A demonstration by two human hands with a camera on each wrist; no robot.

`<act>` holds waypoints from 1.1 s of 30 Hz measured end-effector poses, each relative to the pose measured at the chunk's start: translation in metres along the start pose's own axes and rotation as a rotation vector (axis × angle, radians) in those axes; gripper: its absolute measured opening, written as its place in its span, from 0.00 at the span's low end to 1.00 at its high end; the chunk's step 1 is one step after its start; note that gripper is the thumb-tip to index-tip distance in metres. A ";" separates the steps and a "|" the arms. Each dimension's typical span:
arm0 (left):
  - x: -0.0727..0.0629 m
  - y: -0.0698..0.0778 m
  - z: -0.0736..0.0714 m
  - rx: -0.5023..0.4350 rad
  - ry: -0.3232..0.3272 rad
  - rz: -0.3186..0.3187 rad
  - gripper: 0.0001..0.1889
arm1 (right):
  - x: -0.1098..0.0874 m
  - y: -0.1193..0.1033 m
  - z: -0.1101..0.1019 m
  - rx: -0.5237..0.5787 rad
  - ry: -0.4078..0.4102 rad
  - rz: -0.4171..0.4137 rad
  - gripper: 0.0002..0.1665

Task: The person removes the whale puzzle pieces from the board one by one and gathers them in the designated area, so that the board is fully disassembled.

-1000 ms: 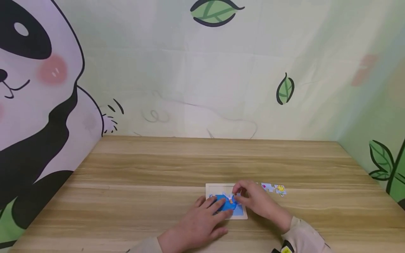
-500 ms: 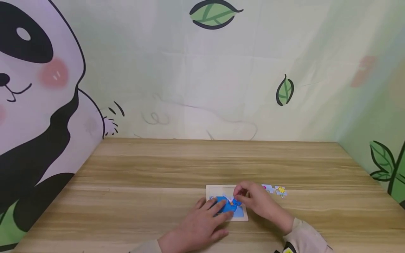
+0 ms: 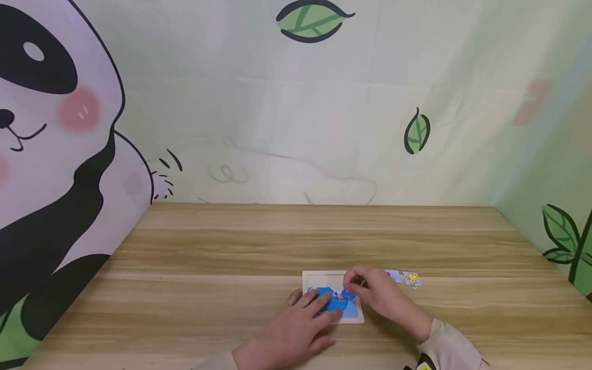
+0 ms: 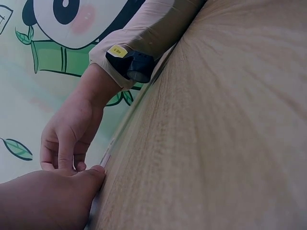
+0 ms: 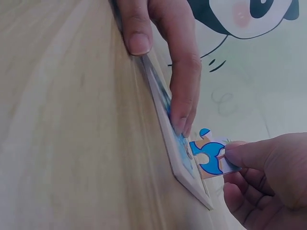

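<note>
A jigsaw puzzle in a pale wooden frame (image 3: pixel 324 273) lies on the table, its lower part filled with blue pieces (image 3: pixel 329 303). My left hand (image 3: pixel 293 321) rests on these pieces with spread, fairly straight fingers. Between thumb and forefinger, my right hand (image 3: pixel 376 293) pinches a puzzle piece (image 5: pixel 211 158) with a blue shape on it. In the right wrist view this piece stands tilted up at the frame's surface, close to the left fingertips (image 5: pixel 179 122). Whether it touches the other pieces I cannot tell. In the left wrist view the right hand (image 4: pixel 72 129) points down beyond the left hand (image 4: pixel 53 196).
Loose puzzle pieces (image 3: pixel 410 278) lie right of the frame, one with a yellow flower, partly behind the right hand. The wooden table (image 3: pixel 208 257) reaches back to a wall (image 3: pixel 259 103) with a printed panda and leaves.
The right hand keeps its pinch on the piece and stays over the frame's right side, the piece showing more clearly now. The left hand stays on the puzzle.
</note>
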State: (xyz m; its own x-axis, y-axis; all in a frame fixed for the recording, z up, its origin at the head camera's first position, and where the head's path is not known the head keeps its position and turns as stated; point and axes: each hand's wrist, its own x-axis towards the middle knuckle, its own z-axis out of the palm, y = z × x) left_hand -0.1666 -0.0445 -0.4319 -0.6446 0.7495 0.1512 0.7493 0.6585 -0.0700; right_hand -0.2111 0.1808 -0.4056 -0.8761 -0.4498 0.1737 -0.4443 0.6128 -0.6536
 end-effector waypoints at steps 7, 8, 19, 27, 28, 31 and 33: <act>-0.001 -0.001 -0.001 -0.008 -0.014 -0.001 0.27 | 0.001 0.001 -0.003 0.032 0.013 -0.002 0.04; -0.001 -0.002 -0.001 -0.011 -0.016 -0.002 0.27 | 0.001 0.002 -0.003 0.035 0.012 -0.005 0.04; -0.001 -0.002 0.000 -0.027 -0.015 0.005 0.27 | -0.002 0.003 -0.016 0.027 -0.013 0.007 0.04; -0.001 -0.001 0.002 -0.022 0.002 0.008 0.27 | -0.003 0.007 -0.030 0.003 -0.017 0.028 0.03; -0.001 -0.001 0.002 -0.025 0.000 0.007 0.27 | -0.004 0.007 -0.031 0.003 -0.018 0.034 0.03; -0.001 -0.001 0.002 -0.028 0.003 0.004 0.27 | -0.005 0.008 -0.037 0.005 -0.020 0.052 0.03; -0.001 -0.001 0.002 -0.022 0.010 0.002 0.26 | -0.006 0.009 -0.041 0.007 -0.023 0.058 0.03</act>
State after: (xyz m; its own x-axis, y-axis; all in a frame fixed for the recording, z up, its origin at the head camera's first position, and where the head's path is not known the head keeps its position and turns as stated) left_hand -0.1670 -0.0458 -0.4336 -0.6417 0.7498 0.1613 0.7536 0.6555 -0.0490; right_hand -0.2175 0.2151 -0.3825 -0.8956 -0.4287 0.1186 -0.3917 0.6335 -0.6673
